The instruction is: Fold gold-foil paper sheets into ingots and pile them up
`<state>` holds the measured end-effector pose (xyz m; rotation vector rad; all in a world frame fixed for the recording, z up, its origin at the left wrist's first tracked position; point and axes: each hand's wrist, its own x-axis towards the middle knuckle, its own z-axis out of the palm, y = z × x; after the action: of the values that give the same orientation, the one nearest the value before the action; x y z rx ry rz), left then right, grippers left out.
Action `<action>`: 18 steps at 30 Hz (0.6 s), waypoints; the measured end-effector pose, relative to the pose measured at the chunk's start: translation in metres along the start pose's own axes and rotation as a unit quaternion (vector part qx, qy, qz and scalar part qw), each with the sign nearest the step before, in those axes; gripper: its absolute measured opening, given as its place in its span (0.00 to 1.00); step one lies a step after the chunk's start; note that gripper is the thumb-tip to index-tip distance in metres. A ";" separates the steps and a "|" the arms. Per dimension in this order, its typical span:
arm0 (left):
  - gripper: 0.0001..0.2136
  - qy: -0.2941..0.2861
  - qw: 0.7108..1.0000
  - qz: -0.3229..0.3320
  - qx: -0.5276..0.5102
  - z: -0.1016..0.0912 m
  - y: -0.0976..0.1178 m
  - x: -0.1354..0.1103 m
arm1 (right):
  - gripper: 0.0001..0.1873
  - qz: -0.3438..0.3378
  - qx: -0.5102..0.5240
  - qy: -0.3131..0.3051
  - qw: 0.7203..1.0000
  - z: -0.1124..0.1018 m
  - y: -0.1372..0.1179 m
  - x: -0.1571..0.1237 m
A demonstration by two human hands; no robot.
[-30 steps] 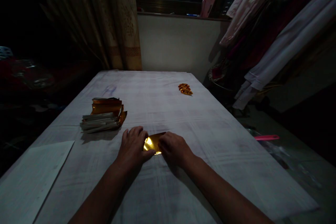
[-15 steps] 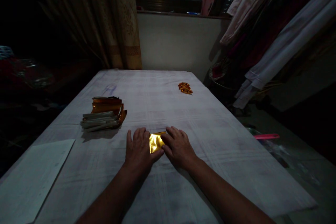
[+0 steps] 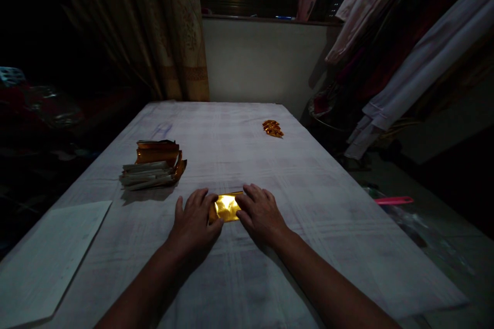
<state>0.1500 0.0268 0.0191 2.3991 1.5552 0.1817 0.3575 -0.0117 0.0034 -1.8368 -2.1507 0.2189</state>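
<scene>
A small folded sheet of shiny gold foil paper lies flat on the table between my hands. My left hand grips its left end, thumb at the near edge and fingers at the far edge. At the right end, my right hand has its thumb and fingers closed on the paper, covering that end. Farther left stands a stack of gold foil papers, some showing pale backs. A few folded gold foil pieces sit together toward the far right of the table.
A pale checked cloth covers the table. A white sheet lies at its near left. Curtains hang behind, clothes at the right. A pink handle shows past the right edge.
My left hand has shifted a little left, from lying over the foil paper to gripping its end, so more gold shows. My right hand has stayed almost still.
</scene>
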 end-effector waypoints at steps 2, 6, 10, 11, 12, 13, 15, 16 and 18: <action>0.25 -0.008 1.000 0.009 -0.004 -0.002 -0.006 0.000 | 0.16 0.001 -0.002 -0.005 1.000 -0.001 0.000 0.000; 0.26 -0.017 0.999 0.037 0.001 -0.003 -0.019 -0.001 | 0.16 0.004 -0.005 -0.007 1.000 -0.001 0.000 0.000; 0.28 -0.033 0.998 0.056 0.013 -0.003 -0.029 0.000 | 0.16 0.001 -0.007 -0.008 1.000 -0.001 0.000 0.000; 0.28 -0.040 0.997 0.060 0.015 -0.004 -0.032 0.001 | 0.16 0.000 -0.007 -0.008 1.000 0.000 0.001 0.001; 0.28 -0.047 0.997 0.065 0.017 -0.004 -0.035 0.001 | 0.16 0.000 -0.006 -0.007 1.000 0.001 0.002 0.001; 0.27 -0.051 0.996 0.072 0.019 -0.004 -0.038 0.002 | 0.16 -0.002 -0.006 -0.004 1.000 0.001 0.002 0.001; 0.27 -0.047 0.995 0.090 0.017 -0.002 -0.043 0.002 | 0.16 -0.004 -0.007 0.007 1.000 0.003 0.004 0.001; 0.27 -0.039 0.994 0.099 0.016 0.000 -0.045 0.002 | 0.16 -0.006 -0.009 0.018 1.000 0.003 0.004 0.000; 0.27 -0.020 0.994 0.107 0.016 0.004 -0.049 0.002 | 0.19 -0.019 -0.018 0.043 0.999 0.004 0.002 -0.003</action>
<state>0.1093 0.0469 0.0003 2.5762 1.2909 0.1520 0.3582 -0.0142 -0.0008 -1.7894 -2.1413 0.0931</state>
